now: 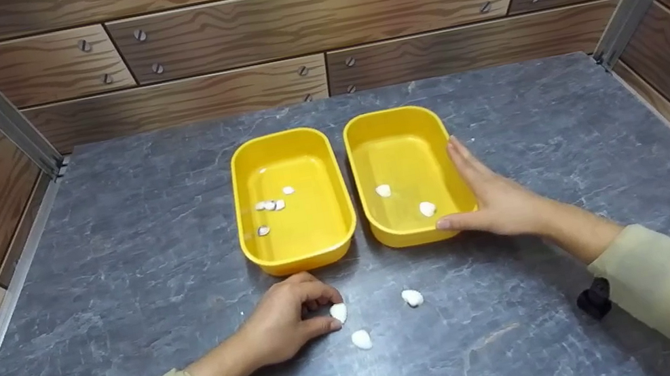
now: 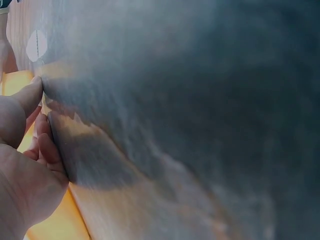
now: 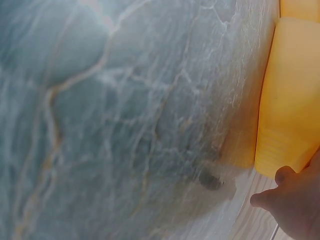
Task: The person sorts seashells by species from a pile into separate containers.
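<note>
My left hand (image 1: 285, 317) pinches a white seashell (image 1: 338, 313) between thumb and fingertips, close over the table in front of the left yellow bin (image 1: 303, 262). Its thumb and curled fingers also show in the left wrist view, where the pinched shell is hidden. Against the right yellow bin (image 1: 416, 237), my right hand (image 1: 503, 203) rests at the near right corner, thumb on the front rim and straight fingers along the side wall. Two white shells, one (image 1: 383, 190) farther back and one (image 1: 427, 209) nearer, lie inside that bin.
Several small shells (image 1: 270, 205) lie in the left bin. On the grey marbled table (image 1: 135, 264), two more white shells, one (image 1: 362, 339) nearer me and one (image 1: 412, 298) farther right, sit by my left hand. Wood-patterned walls (image 1: 319, 18) enclose the back and sides.
</note>
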